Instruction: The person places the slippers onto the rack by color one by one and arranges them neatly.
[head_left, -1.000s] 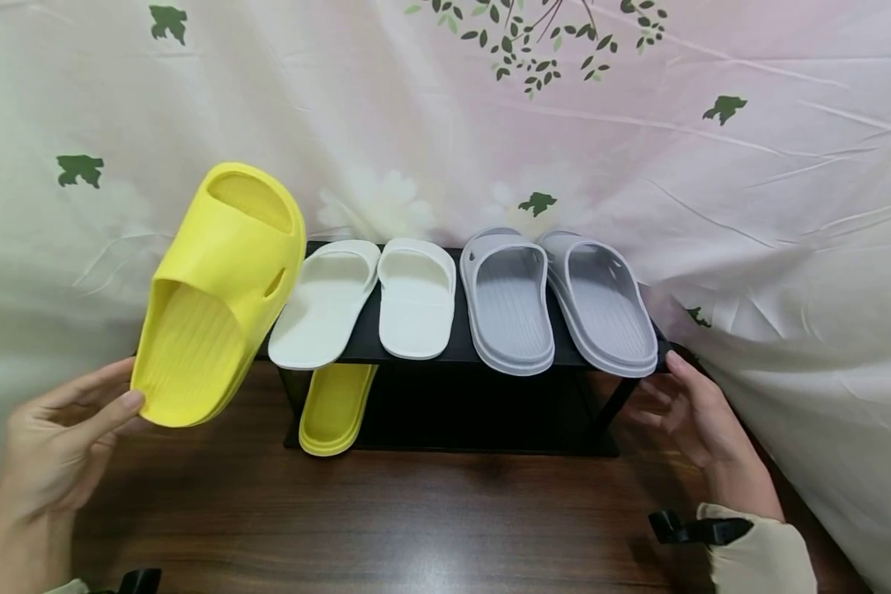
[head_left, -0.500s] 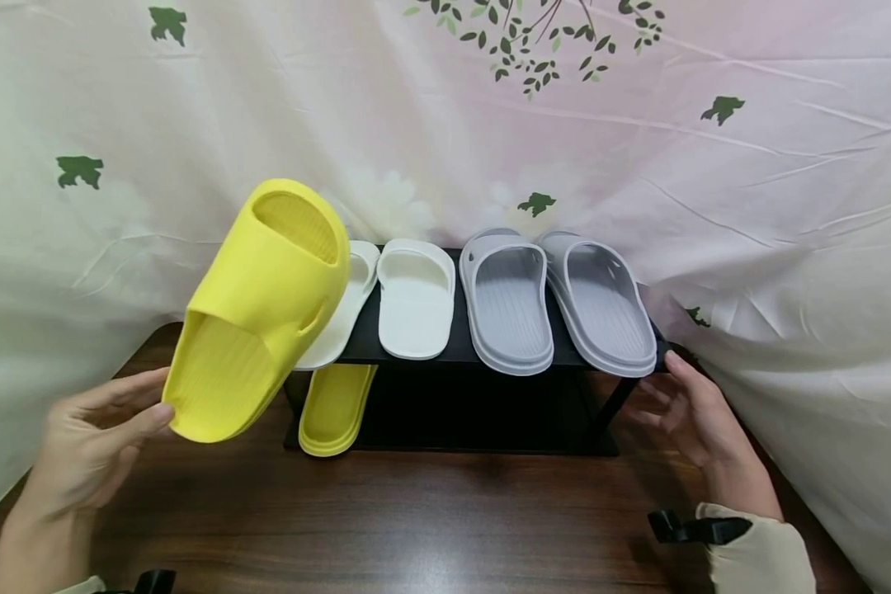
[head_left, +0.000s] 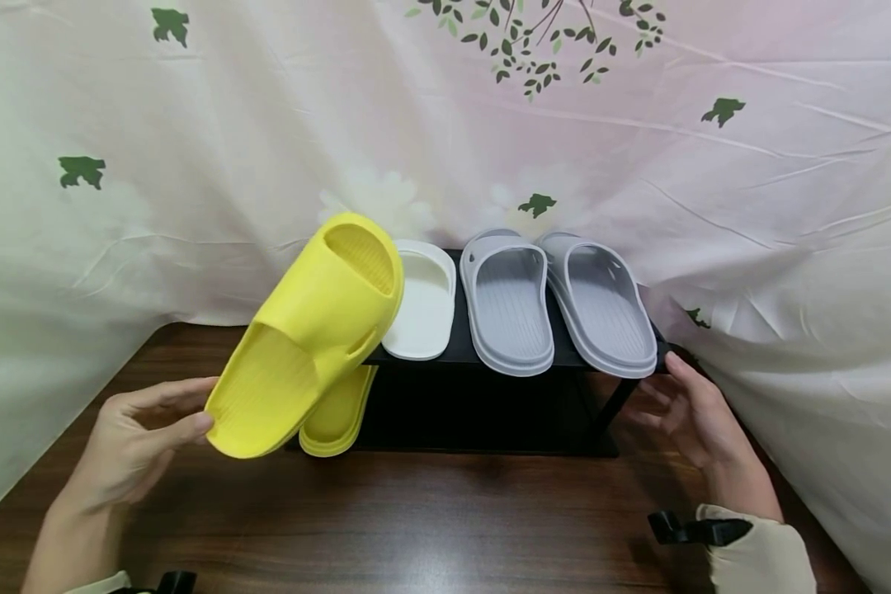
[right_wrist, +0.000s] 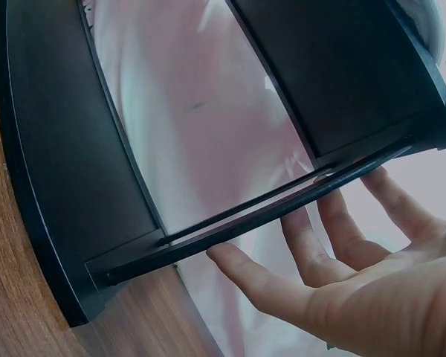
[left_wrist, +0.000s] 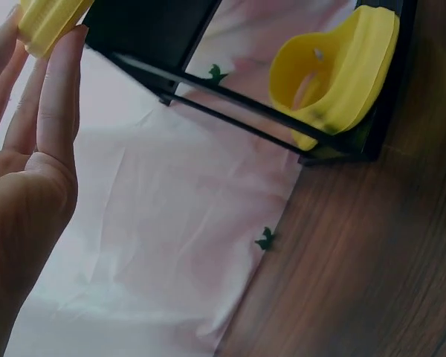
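In the head view my left hand (head_left: pixel 144 441) pinches a yellow slide slipper (head_left: pixel 308 338) by its heel, thumb on one side. The slipper is tilted, toe to the upper right, and overlaps the left part of a black two-tier shoe rack (head_left: pixel 490 408). A second yellow slipper (left_wrist: pixel 349 74) lies on the rack's lower shelf. My right hand (head_left: pixel 701 421) grips the rack's right end, thumb at the top shelf's corner. Its fingertips (right_wrist: pixel 223 253) touch the side bar in the right wrist view.
On the top shelf stand a white slipper (head_left: pixel 421 309), a grey clog (head_left: pixel 508 305) and another grey clog (head_left: pixel 609 309). The other white slipper is hidden behind the raised yellow one. A patterned cloth (head_left: pixel 267 124) hangs behind the rack, which stands on a brown wooden table (head_left: pixel 445 520).
My left hand has carried the yellow slipper to the right and lower, tilting it further over, so that it now covers the left white slipper. The right hand and rack have stayed still.
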`<state>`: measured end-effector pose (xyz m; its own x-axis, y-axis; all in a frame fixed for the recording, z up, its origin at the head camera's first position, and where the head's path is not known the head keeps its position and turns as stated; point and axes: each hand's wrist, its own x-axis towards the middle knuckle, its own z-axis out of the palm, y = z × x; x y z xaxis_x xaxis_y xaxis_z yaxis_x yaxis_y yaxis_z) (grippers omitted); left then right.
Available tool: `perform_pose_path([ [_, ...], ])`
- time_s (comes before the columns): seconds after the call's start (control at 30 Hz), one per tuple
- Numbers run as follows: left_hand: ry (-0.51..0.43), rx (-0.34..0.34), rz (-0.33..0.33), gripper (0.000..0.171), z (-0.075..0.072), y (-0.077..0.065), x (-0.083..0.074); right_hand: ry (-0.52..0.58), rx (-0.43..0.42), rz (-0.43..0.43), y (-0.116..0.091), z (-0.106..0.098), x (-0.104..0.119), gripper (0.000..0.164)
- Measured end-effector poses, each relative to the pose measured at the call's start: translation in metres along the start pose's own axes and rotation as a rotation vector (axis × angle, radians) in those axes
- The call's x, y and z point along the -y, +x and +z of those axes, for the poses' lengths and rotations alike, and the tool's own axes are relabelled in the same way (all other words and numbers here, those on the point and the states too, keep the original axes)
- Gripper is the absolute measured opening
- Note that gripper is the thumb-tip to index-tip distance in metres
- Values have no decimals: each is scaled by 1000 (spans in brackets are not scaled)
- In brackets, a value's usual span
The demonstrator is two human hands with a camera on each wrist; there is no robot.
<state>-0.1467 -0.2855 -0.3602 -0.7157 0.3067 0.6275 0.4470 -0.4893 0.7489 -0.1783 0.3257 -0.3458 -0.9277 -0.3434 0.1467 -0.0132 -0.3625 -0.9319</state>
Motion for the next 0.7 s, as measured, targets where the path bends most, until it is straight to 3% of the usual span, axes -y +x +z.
perform_pose_path([
  [0.23, 19, 24, -38, 45, 7, 3, 5, 7, -7, 2, 0, 0, 0, 41],
  [0.7, 4, 145, -60, 44, 18, 8, 14, 1, -4, 7, 0, 0, 0, 40],
])
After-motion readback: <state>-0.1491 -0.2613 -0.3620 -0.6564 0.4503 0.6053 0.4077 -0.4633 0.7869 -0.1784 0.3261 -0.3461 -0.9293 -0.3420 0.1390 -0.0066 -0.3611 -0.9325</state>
